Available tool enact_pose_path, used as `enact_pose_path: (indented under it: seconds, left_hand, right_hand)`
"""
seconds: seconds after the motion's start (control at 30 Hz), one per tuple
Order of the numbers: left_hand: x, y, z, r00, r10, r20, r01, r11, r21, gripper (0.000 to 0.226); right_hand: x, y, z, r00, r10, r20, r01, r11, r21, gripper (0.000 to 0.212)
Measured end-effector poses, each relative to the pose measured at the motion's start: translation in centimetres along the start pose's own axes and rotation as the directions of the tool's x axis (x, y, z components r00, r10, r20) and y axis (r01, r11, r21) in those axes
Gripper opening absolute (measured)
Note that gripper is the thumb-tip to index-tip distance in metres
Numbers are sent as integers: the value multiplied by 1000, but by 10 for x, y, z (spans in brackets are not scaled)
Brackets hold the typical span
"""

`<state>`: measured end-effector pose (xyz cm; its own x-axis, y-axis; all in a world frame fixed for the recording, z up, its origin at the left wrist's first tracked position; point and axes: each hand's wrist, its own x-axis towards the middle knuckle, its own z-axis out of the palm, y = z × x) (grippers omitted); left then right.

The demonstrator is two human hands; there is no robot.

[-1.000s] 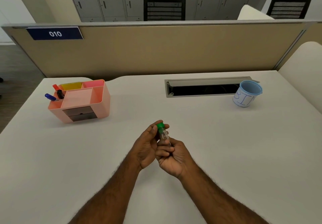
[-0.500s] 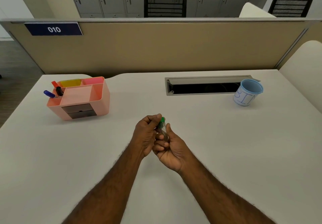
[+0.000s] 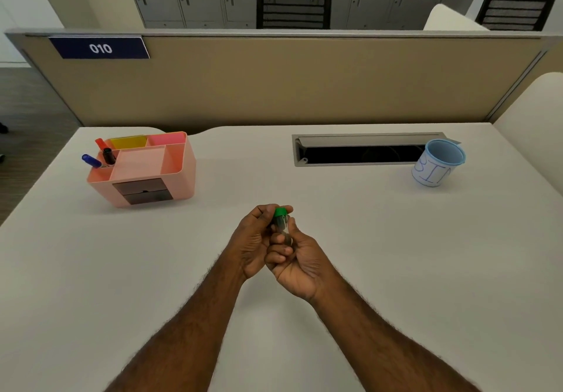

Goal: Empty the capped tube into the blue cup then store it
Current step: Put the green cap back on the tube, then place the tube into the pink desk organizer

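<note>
Both hands meet over the middle of the white desk (image 3: pixel 396 269); the right hand (image 3: pixel 297 262) is curled closed around the clear tube (image 3: pixel 282 229), held near upright; the left hand (image 3: pixel 256 239) pinches the green cap (image 3: pixel 280 211), fingers now wrapped closer over it than a second ago, cap on. Hands sit slightly farther from the body than before. The blue cup (image 3: pixel 438 163) stands well apart at far right, beside the cable slot (image 3: pixel 359 151); the pink organiser (image 3: pixel 146 169) with pens (image 3: pixel 91 160) stands far left; nothing lies between.
</note>
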<state>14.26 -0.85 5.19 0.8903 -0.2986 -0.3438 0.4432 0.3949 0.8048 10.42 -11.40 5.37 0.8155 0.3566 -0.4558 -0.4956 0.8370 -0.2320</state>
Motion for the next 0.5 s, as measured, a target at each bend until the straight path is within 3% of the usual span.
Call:
enact_pose_path:
  seconds: [0.13, 0.2, 0.27, 0.33, 0.4, 0.5]
  left_hand:
    - [3, 15, -22, 998, 50, -39, -48, 998, 41, 23]
    - [3, 29, -37, 991, 93, -96, -82, 990, 117, 32]
    - [6, 43, -53, 967, 160, -200, -96, 950, 297, 32]
    - [8, 57, -72, 890, 288, -354, -41, 822, 567, 25]
    - [7, 71, -89, 756, 474, -452, 85, 614, 785, 27]
    - [3, 95, -115, 600, 660, -453, 158, 457, 875, 24]
  right_hand:
    - [12, -4, 3, 998, -16, -57, -6, 929, -371, 34]
    - [21, -8, 16, 998, -25, -55, -9, 836, -548, 26]
    - [32, -12, 33, 998, -35, -44, -7, 704, -710, 19]
    - [47, -12, 52, 997, -68, -31, 8, 508, -861, 24]
    - [64, -7, 72, 991, -137, 1, 43, 304, -952, 34]
    - [85, -2, 105, 965, -249, 83, 107, 85, -991, 37]
